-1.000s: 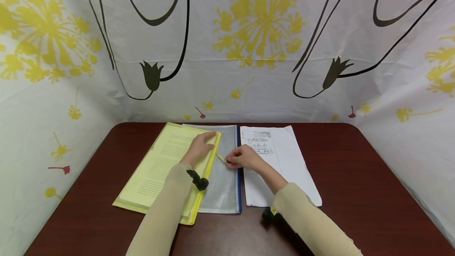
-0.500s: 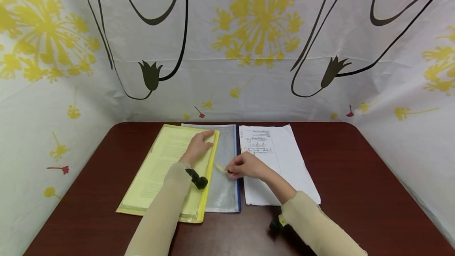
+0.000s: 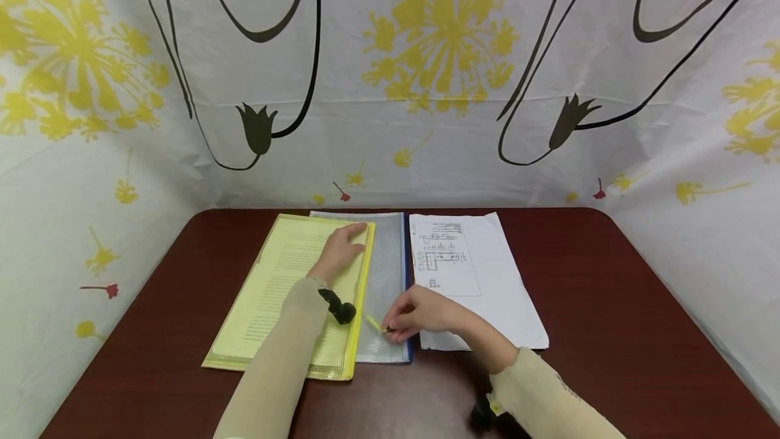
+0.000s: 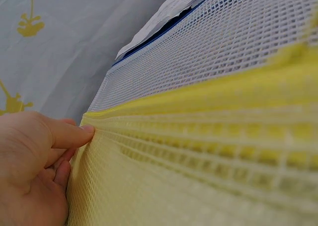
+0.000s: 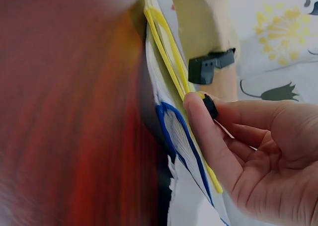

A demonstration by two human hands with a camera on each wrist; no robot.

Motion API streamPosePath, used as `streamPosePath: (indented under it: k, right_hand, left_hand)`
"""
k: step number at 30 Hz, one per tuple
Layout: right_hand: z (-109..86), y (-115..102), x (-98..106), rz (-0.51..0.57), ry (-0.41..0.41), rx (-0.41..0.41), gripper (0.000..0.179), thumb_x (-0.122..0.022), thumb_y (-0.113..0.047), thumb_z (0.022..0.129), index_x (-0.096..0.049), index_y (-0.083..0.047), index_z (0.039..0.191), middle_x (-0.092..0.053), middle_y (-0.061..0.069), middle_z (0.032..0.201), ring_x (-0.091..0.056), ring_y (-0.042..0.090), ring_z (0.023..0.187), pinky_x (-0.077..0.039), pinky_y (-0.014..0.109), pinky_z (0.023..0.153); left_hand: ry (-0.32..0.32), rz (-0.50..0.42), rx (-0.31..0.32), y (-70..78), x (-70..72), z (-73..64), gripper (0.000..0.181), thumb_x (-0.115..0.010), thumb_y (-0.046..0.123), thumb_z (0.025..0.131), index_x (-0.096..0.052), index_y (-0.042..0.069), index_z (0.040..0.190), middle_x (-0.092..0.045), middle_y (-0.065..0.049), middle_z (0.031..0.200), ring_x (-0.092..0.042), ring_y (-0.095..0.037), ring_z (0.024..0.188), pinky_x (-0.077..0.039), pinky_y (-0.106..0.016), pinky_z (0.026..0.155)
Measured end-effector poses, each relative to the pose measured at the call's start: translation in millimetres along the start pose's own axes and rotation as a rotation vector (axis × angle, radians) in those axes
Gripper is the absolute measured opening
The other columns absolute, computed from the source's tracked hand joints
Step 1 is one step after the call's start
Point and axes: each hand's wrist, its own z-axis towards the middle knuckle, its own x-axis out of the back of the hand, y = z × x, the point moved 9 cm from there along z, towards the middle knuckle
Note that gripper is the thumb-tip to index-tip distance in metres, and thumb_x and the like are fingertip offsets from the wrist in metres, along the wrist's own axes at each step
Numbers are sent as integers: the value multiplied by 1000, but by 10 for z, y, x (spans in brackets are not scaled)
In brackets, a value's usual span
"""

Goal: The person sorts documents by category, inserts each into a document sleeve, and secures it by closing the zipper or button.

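A yellow mesh zipper pouch (image 3: 286, 283) with printed sheets inside lies at left centre on the table. My left hand (image 3: 337, 249) pinches its far right corner; in the left wrist view the thumb (image 4: 74, 135) lies on top there. At the pouch's right edge, my right hand (image 3: 423, 310) pinches a small black zipper pull (image 5: 210, 107) between thumb and finger. A short yellow strip (image 3: 374, 322) runs from those fingertips toward the pouch. In the right wrist view, two yellow edges (image 5: 166, 42) stand slightly apart on the near side of the hand.
A blue-edged clear mesh pouch (image 3: 384, 269) lies partly under the yellow one. White sheets with a line drawing (image 3: 481, 310) lie to its right. The dark brown table (image 3: 603, 303) meets a flower-patterned cloth (image 3: 451, 154) at the back.
My right hand has slid toward me along the yellow pouch's right edge with the zipper pull. The left hand keeps its hold on the corner. The pouch's near end has shifted slightly right.
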Motion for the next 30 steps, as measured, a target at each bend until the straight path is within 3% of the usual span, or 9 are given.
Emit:
streamPosePath:
  k: [6, 14, 20, 25, 30]
  right_hand:
    - [-77, -28, -196, 14, -96, 10, 17, -59, 1, 96, -75, 6, 98, -76, 18, 87, -70, 10, 73, -63, 29, 72]
    - [-214, -95, -535, 52, -312, 44, 17, -58, 3, 95, -72, 12, 100, -73, 29, 94, -72, 11, 76, -63, 30, 74]
    - [-297, -101, -756, 50, -458, 12, 17, -59, 4, 95, -72, 13, 100, -72, 32, 96, -74, 15, 78, -62, 28, 74]
    - [-308, -97, -825, 40, -502, -4, 17, -59, 4, 95, -71, 14, 101, -70, 35, 98, -75, 31, 85, -62, 27, 73]
    - [-299, -65, -841, 70, -519, -5, 18, -58, 4, 95, -69, 15, 104, -69, 37, 101, -74, 18, 81, -62, 27, 76]
  left_hand:
    - [-3, 6, -6, 10, 9, 7, 54, -61, 5, 96, -47, 9, 149, -43, -10, 156, -34, -32, 148, -28, -48, 123]
    - [-12, -5, 14, -32, -10, 32, 56, -61, 6, 96, -46, 12, 150, -42, -8, 158, -33, -32, 149, -29, -48, 122]
    - [-7, -5, 12, -32, -10, 40, 57, -62, 5, 95, -46, 12, 149, -42, -9, 157, -33, -32, 149, -30, -49, 122]
    - [0, -12, 23, -57, -16, 44, 57, -63, 5, 95, -46, 11, 149, -42, -8, 157, -33, -32, 149, -29, -48, 122]
    - [-2, -21, 25, -57, -10, 41, 58, -63, 6, 94, -46, 11, 149, -42, -9, 157, -32, -33, 149, -27, -49, 123]
